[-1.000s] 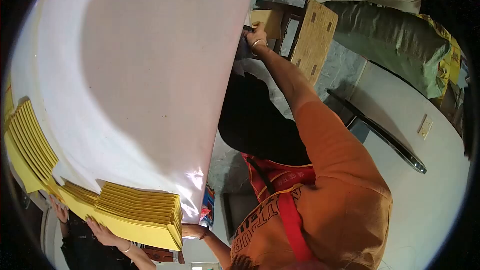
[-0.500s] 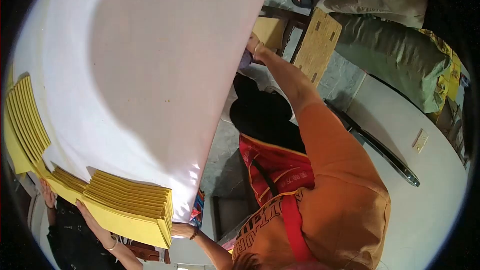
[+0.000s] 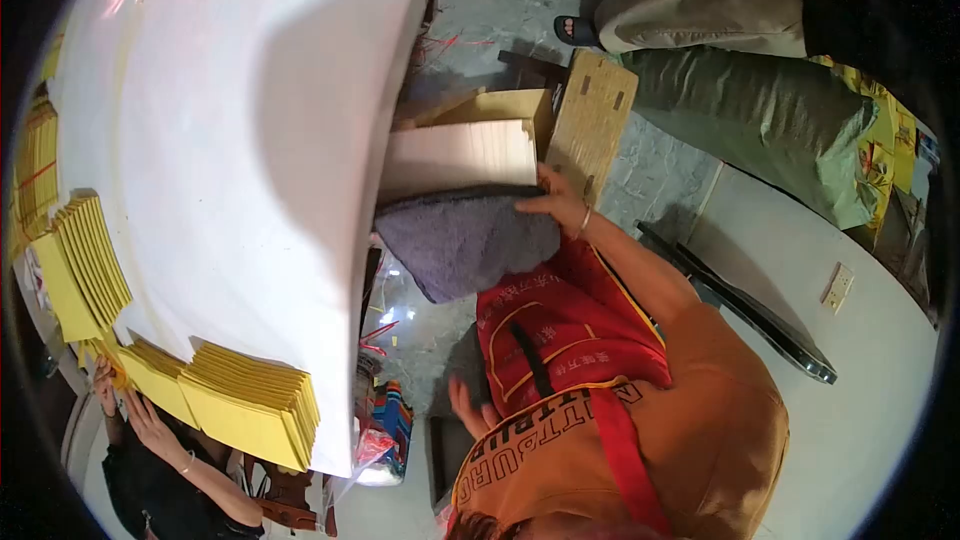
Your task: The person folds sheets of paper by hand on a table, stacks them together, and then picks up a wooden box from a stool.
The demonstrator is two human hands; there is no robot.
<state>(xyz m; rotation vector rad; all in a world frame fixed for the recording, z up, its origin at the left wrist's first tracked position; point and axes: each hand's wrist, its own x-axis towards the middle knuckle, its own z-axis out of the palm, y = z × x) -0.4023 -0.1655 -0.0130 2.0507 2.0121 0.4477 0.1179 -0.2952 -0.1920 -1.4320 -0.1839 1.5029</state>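
Observation:
My right hand [image 3: 560,202] is at the near end of a pale stack of sheets [image 3: 460,155] beside the table. Its thumb and fingers close on the edge of a purple-grey cloth [image 3: 465,240], which hangs along the stack. A yellow-brown box [image 3: 500,105] shows behind the stack. In front of the red apron [image 3: 570,330], low in the view, my left hand [image 3: 470,408] has its fingers apart and holds nothing. Folded yellow card pieces [image 3: 245,400] stand in rows along the table's far-left and lower edges.
The white table [image 3: 200,190] fills the left side. Another person's hands [image 3: 145,425] touch the yellow pieces at lower left. A wooden bench [image 3: 590,120], a green sack [image 3: 750,120] and a standing person's trouser leg [image 3: 700,5] are at upper right.
My right hand has come back from the table edge toward my body, and the stack and cloth now show. My left hand has left the corner by the yellow pieces.

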